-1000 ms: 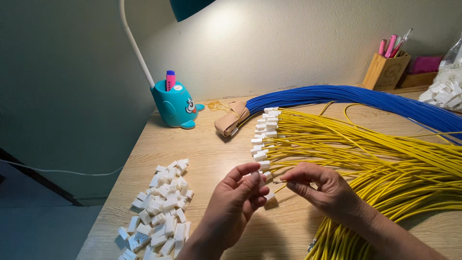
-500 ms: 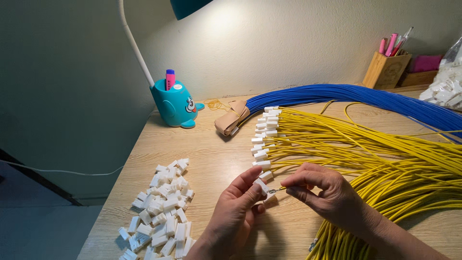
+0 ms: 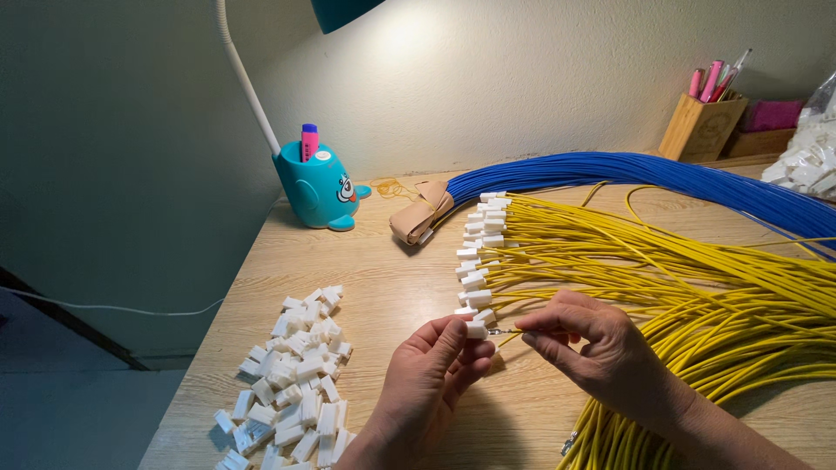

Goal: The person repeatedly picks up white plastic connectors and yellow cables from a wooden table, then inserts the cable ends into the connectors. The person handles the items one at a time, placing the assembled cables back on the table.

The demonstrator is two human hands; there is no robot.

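My left hand pinches a small white plastic connector between thumb and fingers. My right hand holds a yellow wire by its end, its metal tip right at the connector's opening. Both hands hover over the wooden desk. Just above them lies a row of yellow wires fitted with white connectors. To the right spreads the large yellow wire bundle.
A pile of loose white connectors lies at the left front. A blue wire bundle taped at one end crosses the back. A teal lamp base with a pink marker, a wooden pen holder and a bag of connectors stand behind.
Both hands have drifted slightly lower and nearer to me, and the wire tip has come up to the connector held in my left hand.
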